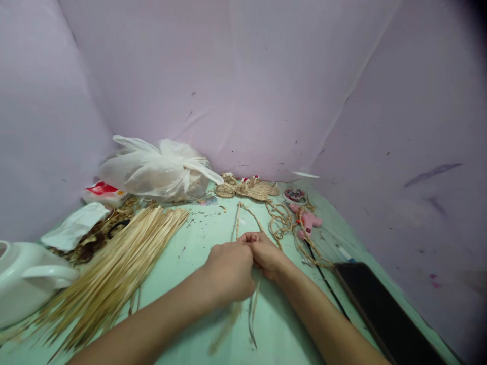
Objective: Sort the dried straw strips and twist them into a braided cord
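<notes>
My left hand (pixel 230 271) and my right hand (pixel 264 252) meet over the middle of the table, fingers closed around a straw cord. The twisted straw cord (pixel 238 223) runs forward from my fingers, bends at its far point, and comes back on the right towards a loose coil (pixel 280 221). Below my hands hang loose straw strands (pixel 252 317), some blurred. The back of my left hand hides the exact grip. A thick bundle of dry straw (pixel 125 268) lies to the left of my hands.
At left stand a white jug (pixel 36 289) and a tied plastic bag (pixel 163 170). Flat woven straw pieces (pixel 254 191) lie against the back wall. To the right are a bowl of small colourful items (pixel 294 195), a pink glue gun (pixel 310 221) and a dark flat slab (pixel 380 309).
</notes>
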Available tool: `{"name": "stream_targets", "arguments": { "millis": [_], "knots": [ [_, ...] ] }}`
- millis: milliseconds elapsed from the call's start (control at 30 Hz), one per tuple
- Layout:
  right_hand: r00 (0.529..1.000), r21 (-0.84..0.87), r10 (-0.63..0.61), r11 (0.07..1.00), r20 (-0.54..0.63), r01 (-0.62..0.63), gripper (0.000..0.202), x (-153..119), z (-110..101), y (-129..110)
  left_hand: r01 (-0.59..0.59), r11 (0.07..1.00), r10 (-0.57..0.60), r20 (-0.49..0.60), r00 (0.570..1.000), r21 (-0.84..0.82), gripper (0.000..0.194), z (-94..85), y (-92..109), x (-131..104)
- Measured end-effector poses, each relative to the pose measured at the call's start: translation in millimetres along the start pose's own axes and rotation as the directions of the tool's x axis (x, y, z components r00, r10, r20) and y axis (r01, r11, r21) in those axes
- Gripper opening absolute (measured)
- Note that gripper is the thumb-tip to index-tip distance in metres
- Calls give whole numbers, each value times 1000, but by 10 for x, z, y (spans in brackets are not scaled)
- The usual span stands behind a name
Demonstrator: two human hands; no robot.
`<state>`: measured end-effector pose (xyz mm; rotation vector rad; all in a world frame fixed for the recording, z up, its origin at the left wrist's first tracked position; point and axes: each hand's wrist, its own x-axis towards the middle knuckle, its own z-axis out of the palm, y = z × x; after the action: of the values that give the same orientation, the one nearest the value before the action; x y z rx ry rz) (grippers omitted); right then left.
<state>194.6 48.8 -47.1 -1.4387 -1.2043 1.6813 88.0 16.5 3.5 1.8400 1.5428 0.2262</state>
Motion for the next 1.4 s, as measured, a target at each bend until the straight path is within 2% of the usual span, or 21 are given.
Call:
{"name": "stream_targets", "arguments": {
  "millis": [67, 100, 167, 200, 267, 333, 367, 433, 500, 567, 667, 733, 800, 867, 933, 1100, 1233, 1300, 1333, 1400],
  "knots": [
    [999, 14, -5, 1000, 48, 5, 4, -6, -4, -11, 23, 995, -17, -59, 998, 96, 12, -156, -52, 30],
    [997, 16, -5, 1000, 77, 4, 5, -11, -7, -18, 66, 995, -58, -91, 994, 77, 13, -232, -90, 61],
    [992, 25, -12, 1000, 127, 9, 11, -24, -13, -30, 163, 978, -172, -67, 983, -130, 9, -330, -178, 149],
    [990, 33, -20, 999, 139, 16, 13, -29, -15, -35, 205, 942, -212, 2, 977, -265, 9, -342, -223, 200],
    [988, 45, -36, 999, 147, 30, 14, -36, -23, -43, 267, 836, -187, 208, 960, -480, 12, -304, -304, 298],
    [989, 28, -41, 999, 142, 38, 13, -31, -36, -45, 304, 761, -97, 363, 927, -573, 9, -223, -364, 370],
    [990, 0, -42, 999, 136, 43, 12, -21, -46, -41, 309, 753, -74, 393, 917, -581, 10, -184, -382, 394],
    [991, -85, -63, 994, 122, 73, 10, 11, -70, -22, 295, 790, -103, 358, 928, -537, 12, -126, -393, 414],
    [987, -215, -112, 967, 118, 135, 6, 47, -93, 11, 273, 871, -179, 254, 950, -408, 12, -94, -374, 409],
    [978, -408, -181, 889, 101, 207, 3, 61, -103, 39, 276, 932, -246, 148, 958, -236, 13, -72, -344, 396],
    [943, -714, -327, 644, 68, 275, 7, -3, -75, 26, 235, 968, -236, -1, 972, -81, 9, -39, -319, 386],
    [917, -845, -396, 470, 57, 255, 12, -93, -29, -26, 174, 982, -179, -74, 981, -74, 8, -15, -326, 393],
    [916, -924, -401, 343, 18, 169, 14, -195, 30, -96, 138, 985, -148, -95, 985, -103, 8, 11, -340, 407],
    [926, -963, -375, 263, -47, 58, 16, -284, 94, -160, 128, 979, -141, -73, 987, -161, 9, 34, -348, 421],
    [932, -974, -355, 224, -69, 13, 18, -350, 157, -200, 146, 960, -161, -46, 986, -238, 11, 44, -344, 424],
    [951, -980, -310, 188, 1, 63, 19, -436, 300, -195, 262, 863, -247, 90, 965, -433, 15, -24, -326, 388],
    [957, -980, -282, 167, 61, 112, 19, -467, 285, -206, 245, 844, -182, 176, 967, -477, 8, -122, -338, 357],
    [964, -958, -248, 239, 96, 157, 13, -452, 184, -244, 220, 840, -141, 192, 971, -495, 7, -155, -356, 360],
    [965, -933, -239, 311, 107, 181, 10, -431, 117, -266, 209, 841, -126, 196, 972, -499, 6, -165, -369, 367],
    [968, -825, -241, 532, 70, 192, 13, -360, -18, -304, 185, 844, -96, 198, 976, -503, 4, -175, -406, 389]
  ]
}}
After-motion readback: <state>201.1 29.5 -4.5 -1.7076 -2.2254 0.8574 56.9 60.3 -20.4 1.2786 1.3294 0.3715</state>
